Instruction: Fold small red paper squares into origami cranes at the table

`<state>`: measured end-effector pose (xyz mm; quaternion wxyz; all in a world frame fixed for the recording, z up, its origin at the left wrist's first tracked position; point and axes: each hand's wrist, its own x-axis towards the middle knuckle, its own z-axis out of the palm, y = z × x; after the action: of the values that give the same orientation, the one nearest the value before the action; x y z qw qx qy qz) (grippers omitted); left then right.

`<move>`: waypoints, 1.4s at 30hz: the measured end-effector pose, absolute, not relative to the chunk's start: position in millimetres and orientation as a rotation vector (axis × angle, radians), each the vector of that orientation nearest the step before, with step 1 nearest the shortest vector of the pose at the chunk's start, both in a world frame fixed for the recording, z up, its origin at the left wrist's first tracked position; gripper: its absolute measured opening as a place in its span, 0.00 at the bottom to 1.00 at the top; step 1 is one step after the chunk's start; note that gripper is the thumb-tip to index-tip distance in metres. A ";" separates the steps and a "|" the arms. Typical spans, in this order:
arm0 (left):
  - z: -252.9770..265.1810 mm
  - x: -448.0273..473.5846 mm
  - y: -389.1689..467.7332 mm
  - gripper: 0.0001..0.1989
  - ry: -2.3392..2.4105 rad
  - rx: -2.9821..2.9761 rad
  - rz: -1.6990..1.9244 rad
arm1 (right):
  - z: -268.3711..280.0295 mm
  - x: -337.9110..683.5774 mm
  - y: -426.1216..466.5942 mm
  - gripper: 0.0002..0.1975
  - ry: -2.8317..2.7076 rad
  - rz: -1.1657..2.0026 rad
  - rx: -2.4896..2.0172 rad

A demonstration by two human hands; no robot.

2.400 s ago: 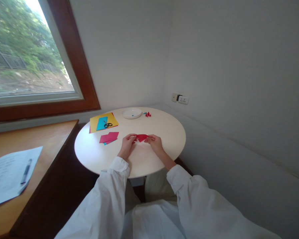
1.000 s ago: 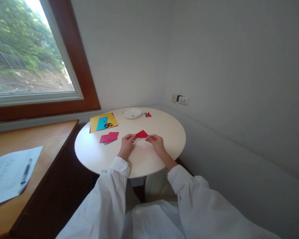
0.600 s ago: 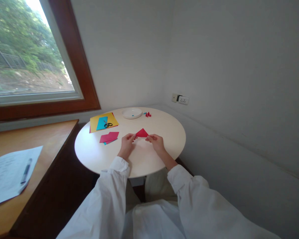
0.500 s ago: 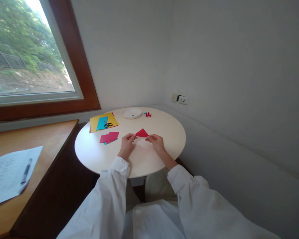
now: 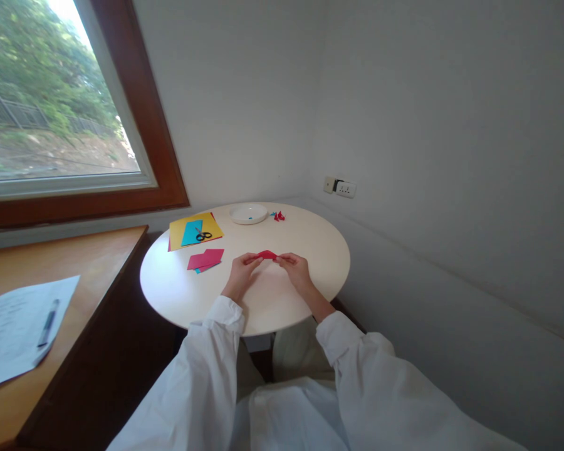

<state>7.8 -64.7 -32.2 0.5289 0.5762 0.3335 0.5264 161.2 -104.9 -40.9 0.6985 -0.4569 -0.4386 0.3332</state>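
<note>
A small piece of red paper (image 5: 267,255) is held between my two hands above the round white table (image 5: 272,307). My left hand (image 5: 243,271) pinches its left end with thumb and fingers closed. On the right end, my right hand (image 5: 295,269) grips in the same way. The paper looks low and flat, with a shallow peak at the top. To the left of my left hand lie several pinkish-red paper pieces (image 5: 207,259), with a bit of blue paper (image 5: 198,270) showing beneath them.
Black-handled scissors (image 5: 203,236) rest on blue paper (image 5: 190,233) over a yellow sheet (image 5: 178,227). Toward the back stand a white dish (image 5: 248,215) and small red folded pieces (image 5: 279,216). A wooden desk (image 5: 98,257) at left bears a written sheet (image 5: 23,313) and a pen (image 5: 48,324).
The red paper was a taller triangle and now shows as a lower, flatter shape. My left hand has shifted slightly right, bringing the hands a little closer.
</note>
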 end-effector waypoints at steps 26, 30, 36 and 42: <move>-28.1 9.8 -72.3 0.19 0.848 1.428 1.166 | -38.3 157.6 -108.6 0.14 -1.056 0.756 -1.062; -27.2 9.4 -72.6 0.19 0.889 1.439 1.191 | -38.1 156.5 -108.3 0.15 -1.050 0.772 -1.078; -23.9 10.3 -75.4 0.18 0.927 1.460 1.233 | -39.8 156.9 -107.0 0.14 -1.031 0.787 -1.098; -24.5 11.3 -76.3 0.18 0.945 1.482 1.261 | -41.9 156.2 -103.9 0.14 -1.031 0.793 -1.098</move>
<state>11.3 -76.3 -24.5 0.4698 0.6048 0.3855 0.5146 156.2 -103.9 -41.9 0.6592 -0.4849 -0.4557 0.3503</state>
